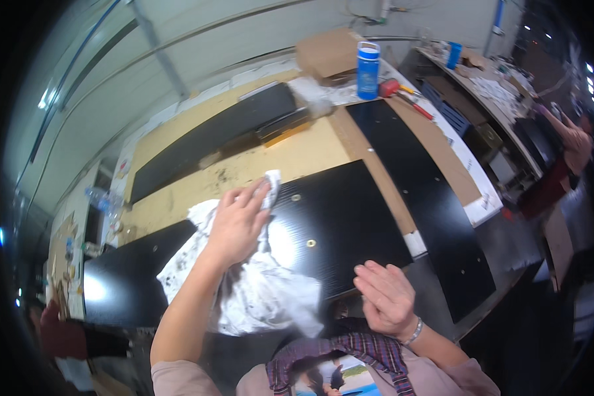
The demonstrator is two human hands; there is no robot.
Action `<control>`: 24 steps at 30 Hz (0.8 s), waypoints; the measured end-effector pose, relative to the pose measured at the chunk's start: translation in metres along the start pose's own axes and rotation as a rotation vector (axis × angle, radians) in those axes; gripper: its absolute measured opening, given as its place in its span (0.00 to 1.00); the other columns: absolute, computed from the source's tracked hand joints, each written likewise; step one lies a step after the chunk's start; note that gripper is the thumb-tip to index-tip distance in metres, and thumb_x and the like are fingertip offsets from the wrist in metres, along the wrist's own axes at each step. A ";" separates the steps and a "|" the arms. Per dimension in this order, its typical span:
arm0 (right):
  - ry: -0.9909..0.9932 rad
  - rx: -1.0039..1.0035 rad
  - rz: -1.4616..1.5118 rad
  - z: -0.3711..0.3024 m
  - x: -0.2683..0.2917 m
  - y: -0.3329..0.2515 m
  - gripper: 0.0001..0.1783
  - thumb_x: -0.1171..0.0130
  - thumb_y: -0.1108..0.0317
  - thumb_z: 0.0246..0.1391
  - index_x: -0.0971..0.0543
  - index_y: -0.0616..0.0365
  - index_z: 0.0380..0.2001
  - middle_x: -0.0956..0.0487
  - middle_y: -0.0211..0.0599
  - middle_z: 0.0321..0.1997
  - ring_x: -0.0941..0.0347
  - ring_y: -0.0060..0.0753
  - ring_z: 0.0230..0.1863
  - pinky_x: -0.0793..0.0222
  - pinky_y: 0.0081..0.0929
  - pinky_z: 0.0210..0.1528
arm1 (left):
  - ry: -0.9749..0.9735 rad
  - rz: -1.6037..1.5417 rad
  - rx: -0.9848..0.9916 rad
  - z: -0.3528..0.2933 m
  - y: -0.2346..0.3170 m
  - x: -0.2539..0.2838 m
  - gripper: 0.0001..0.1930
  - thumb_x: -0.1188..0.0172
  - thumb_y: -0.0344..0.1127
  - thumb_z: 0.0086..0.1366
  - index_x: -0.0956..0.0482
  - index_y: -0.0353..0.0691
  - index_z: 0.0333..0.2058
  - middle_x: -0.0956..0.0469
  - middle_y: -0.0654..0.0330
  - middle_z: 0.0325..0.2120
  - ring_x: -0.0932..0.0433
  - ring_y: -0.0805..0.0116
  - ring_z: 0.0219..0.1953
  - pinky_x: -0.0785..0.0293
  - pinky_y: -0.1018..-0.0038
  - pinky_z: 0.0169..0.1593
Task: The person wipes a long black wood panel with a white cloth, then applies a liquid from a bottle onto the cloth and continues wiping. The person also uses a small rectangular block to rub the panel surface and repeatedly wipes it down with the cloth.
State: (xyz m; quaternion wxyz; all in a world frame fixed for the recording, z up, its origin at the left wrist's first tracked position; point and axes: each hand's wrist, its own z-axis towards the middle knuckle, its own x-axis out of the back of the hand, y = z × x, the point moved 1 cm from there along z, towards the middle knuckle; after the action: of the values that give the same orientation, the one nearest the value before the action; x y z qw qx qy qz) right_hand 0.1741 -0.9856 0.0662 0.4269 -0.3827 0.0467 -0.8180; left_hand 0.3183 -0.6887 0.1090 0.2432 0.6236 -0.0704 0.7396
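Note:
A long black panel [350, 224] with brass-coloured round inserts [311, 243] lies across the bench in front of me. My left hand [236, 228] rests on a white cloth [264, 300] with dark specks and presses it against the panel; the cloth bunches under the palm and pokes out past the fingertips. Toward me, the cloth hangs over the panel's near edge, its lower corner blurred. My right hand [386, 300] hovers by the near edge, right of the cloth, fingers stretched out and nothing in them.
Another black panel [435, 198] lies to the right on cardboard. Behind, a dark board [211, 138] leans on a small box [284, 129]. A blue bottle [368, 72], a red-handled tool [416, 107] and a brown carton [333, 53] stand farther back. One person [571, 148] works at the right.

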 end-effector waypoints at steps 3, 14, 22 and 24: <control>-0.011 0.008 0.006 0.004 0.005 -0.002 0.19 0.43 0.82 0.43 0.13 0.63 0.40 0.13 0.47 0.49 0.17 0.49 0.55 0.27 0.43 0.59 | 0.075 0.071 0.170 -0.065 -0.053 0.024 0.26 0.44 0.35 0.69 0.28 0.41 0.66 0.29 0.57 0.66 0.31 0.47 0.59 0.34 0.59 0.66; -0.199 -0.124 0.196 0.049 -0.007 -0.047 0.15 0.42 0.80 0.47 0.18 0.67 0.41 0.15 0.50 0.46 0.19 0.55 0.52 0.25 0.44 0.58 | 0.235 0.143 0.319 -0.189 -0.087 0.057 0.26 0.40 0.34 0.67 0.27 0.38 0.63 0.29 0.53 0.66 0.31 0.49 0.57 0.33 0.59 0.65; -0.396 -0.102 -0.064 0.069 -0.104 -0.135 0.26 0.39 0.72 0.47 0.20 0.63 0.53 0.27 0.52 0.67 0.36 0.62 0.70 0.41 0.52 0.71 | 0.242 0.158 0.280 -0.270 -0.186 0.101 0.25 0.40 0.40 0.68 0.25 0.37 0.62 0.28 0.54 0.64 0.30 0.50 0.57 0.33 0.60 0.64; -0.383 -0.122 -0.121 0.071 -0.132 -0.163 0.27 0.41 0.73 0.49 0.21 0.63 0.55 0.29 0.53 0.69 0.37 0.63 0.71 0.43 0.53 0.72 | 0.231 0.239 0.299 -0.313 -0.241 0.121 0.26 0.42 0.40 0.69 0.26 0.37 0.63 0.28 0.54 0.65 0.30 0.50 0.58 0.34 0.61 0.65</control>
State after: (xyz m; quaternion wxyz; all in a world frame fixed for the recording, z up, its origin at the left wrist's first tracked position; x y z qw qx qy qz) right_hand 0.1588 -0.7679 0.1046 0.3543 -0.5583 -0.0087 -0.7501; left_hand 0.1354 -0.3180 0.1097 0.0649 0.5512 -0.0051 0.8318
